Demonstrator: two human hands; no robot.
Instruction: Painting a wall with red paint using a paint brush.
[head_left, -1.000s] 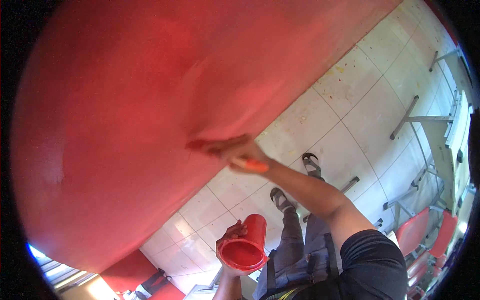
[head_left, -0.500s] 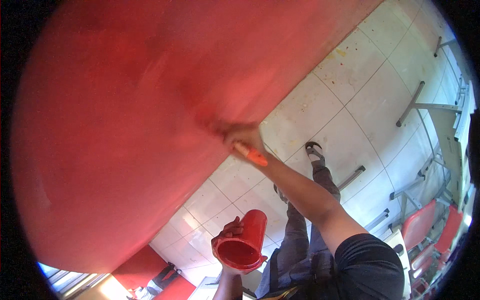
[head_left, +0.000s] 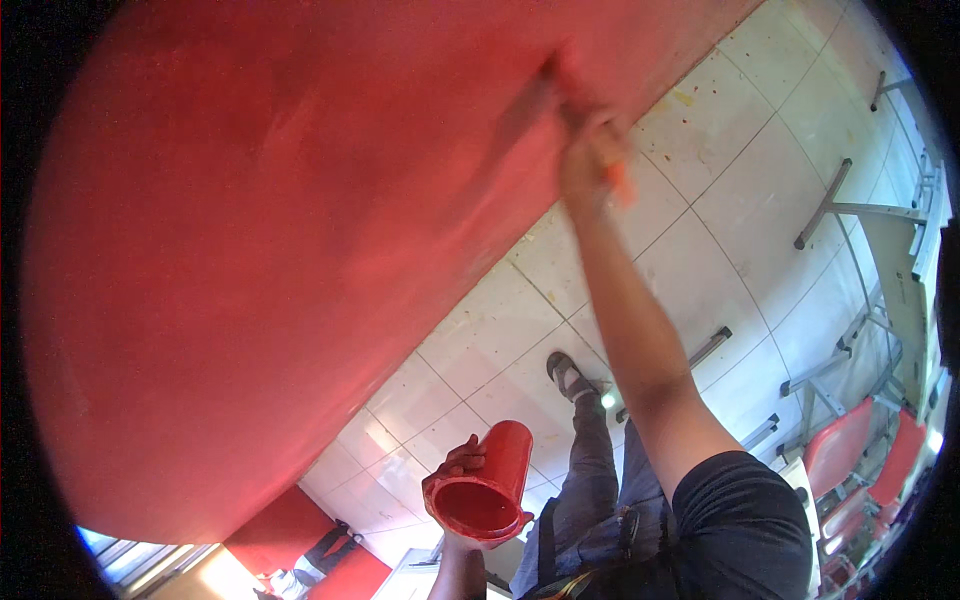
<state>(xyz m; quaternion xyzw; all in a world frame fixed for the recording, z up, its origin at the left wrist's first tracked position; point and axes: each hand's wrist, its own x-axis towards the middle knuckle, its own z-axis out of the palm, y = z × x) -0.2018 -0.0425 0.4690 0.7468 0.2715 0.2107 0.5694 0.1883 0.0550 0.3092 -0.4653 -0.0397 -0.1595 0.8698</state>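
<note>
My right hand (head_left: 592, 150) is stretched far forward, its fingers wrapped round a paintbrush (head_left: 620, 184) with an orange handle. Motion smears the hand and brush. The bristle end meets the red wall (head_left: 250, 270) close above the floor and casts a shadow on it. Nearer to me, my left hand (head_left: 458, 462) grips a red cylindrical paint container (head_left: 511, 458) from the side. The container is tilted, so its open mouth and red inside show. Paint marks my left fingers.
White floor tiles (head_left: 720, 270) with paint specks run along the wall's foot. Metal-legged tables (head_left: 885, 260) and red chairs (head_left: 840, 450) stand at the right. My shoe (head_left: 566, 372) is on the tiles. Another person (head_left: 310, 568) shows at the lower left.
My right hand and the paintbrush have swept forward and to the right along the wall. My left hand and the container have hardly moved. My visible foot has shifted left and nearer.
</note>
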